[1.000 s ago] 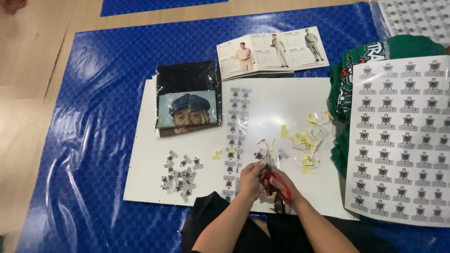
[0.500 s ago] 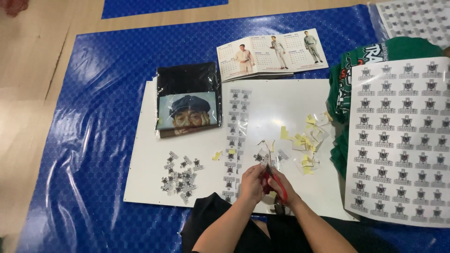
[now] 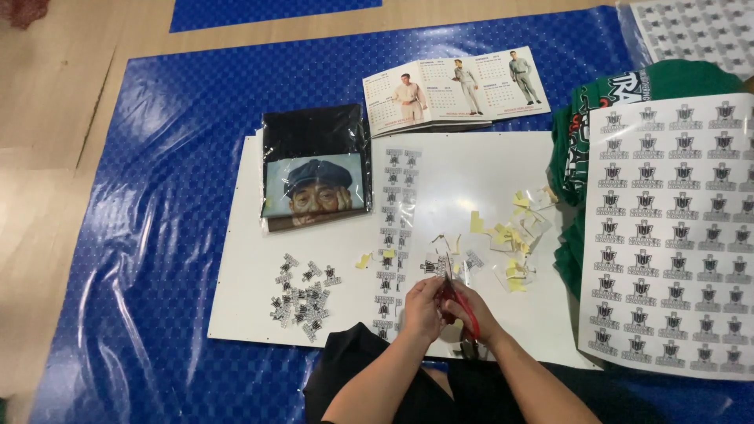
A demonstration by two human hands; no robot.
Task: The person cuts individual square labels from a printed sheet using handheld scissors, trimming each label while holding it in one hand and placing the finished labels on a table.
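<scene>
My right hand [image 3: 477, 316] grips red-handled scissors [image 3: 462, 308] whose blades point up toward a small printed sticker piece [image 3: 434, 266]. My left hand [image 3: 422, 308] pinches the lower edge of that piece, just left of the blades. Both hands hover over the near edge of a white board [image 3: 463, 169]. A long strip of black-and-white stickers [image 3: 394, 228] lies down the board's middle. A pile of cut-out stickers [image 3: 302, 296] lies on the board to the left of my hands.
Yellow paper scraps [image 3: 511, 233] lie on the board right of centre. A black bagged garment with a portrait print [image 3: 314, 169] rests top left, an open booklet [image 3: 454, 90] behind. A large sticker sheet [image 3: 674, 232] covers green clothing [image 3: 585, 157] on the right. Blue tarp [image 3: 173, 157] surrounds everything.
My hands and the scissors have stayed in nearly the same spot, shifting only slightly around the small sticker piece.
</scene>
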